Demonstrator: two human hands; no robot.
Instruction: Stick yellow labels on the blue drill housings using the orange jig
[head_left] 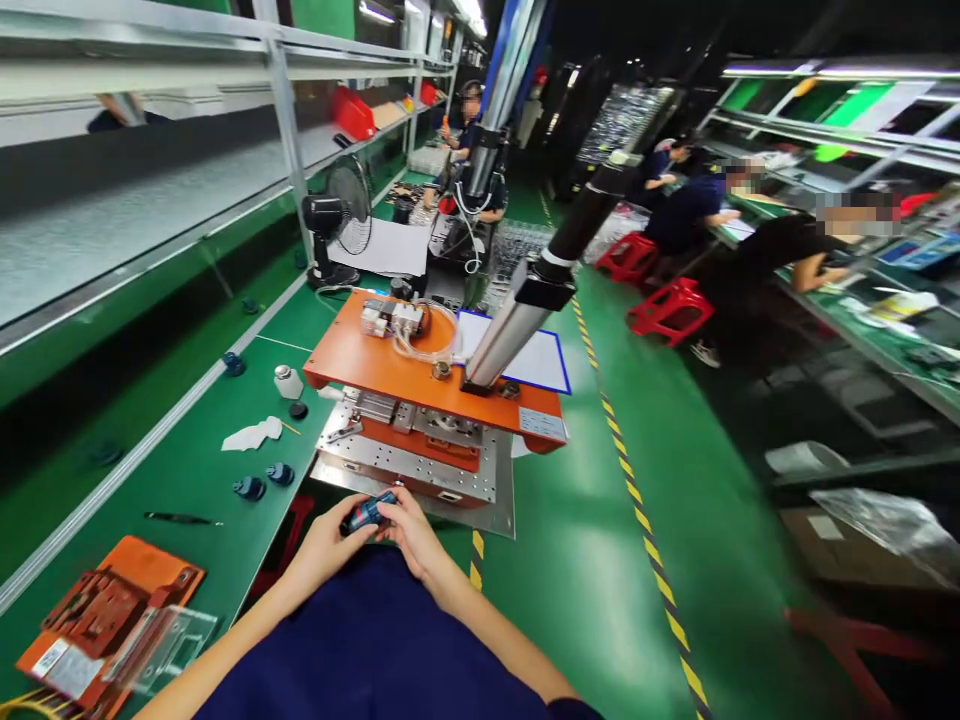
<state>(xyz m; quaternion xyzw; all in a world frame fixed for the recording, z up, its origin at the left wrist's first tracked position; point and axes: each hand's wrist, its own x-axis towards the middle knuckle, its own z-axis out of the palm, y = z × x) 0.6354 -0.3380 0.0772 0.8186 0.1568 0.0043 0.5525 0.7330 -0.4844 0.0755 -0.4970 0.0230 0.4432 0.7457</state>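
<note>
Both hands meet in front of my body, with a small dark blue part (366, 513) bearing a red patch between them. My left hand (332, 538) wraps round its left end, and my right hand (410, 527) pinches the right end. Its exact kind I cannot make out. Just beyond the hands stands an orange-topped press fixture (352, 350) on a drilled metal base (480, 485). Two similar dark blue parts, one a blue part (249, 488) and beside it another blue part (280, 473), sit on the green bench to the left.
On the bench (202, 455) lie a thin black tool (180, 518), a white cloth (253, 435), a white bottle (287, 382) and an orange jig (112, 620) with a clear plate. A black fan (337, 215) stands farther back. Co-workers sit at the right-hand bench near red stools (671, 310).
</note>
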